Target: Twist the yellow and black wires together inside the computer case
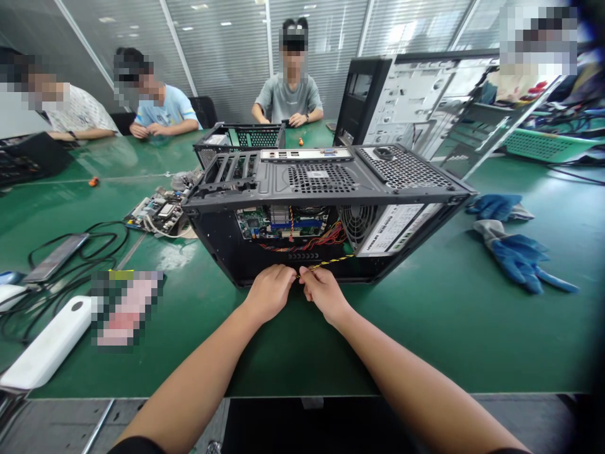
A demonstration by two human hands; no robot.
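An open black computer case (pixel 326 183) lies on its side on the green table (pixel 425 328), its motherboard (pixel 278 224), red wires and power supply (pixel 387 227) showing inside. A yellow-and-black cable (pixel 328 262) runs out of the case toward me. My left hand (pixel 269 293) and my right hand (pixel 324 293) meet at the case's near edge, both closed in a pinch on the end of that cable.
Blue gloves (pixel 520 252) lie to the right. A loose circuit board (pixel 158 214), a phone with cables (pixel 57 257) and a white device (pixel 47 343) sit at the left. A second case (pixel 416 94) stands behind. Three people sit at the far side.
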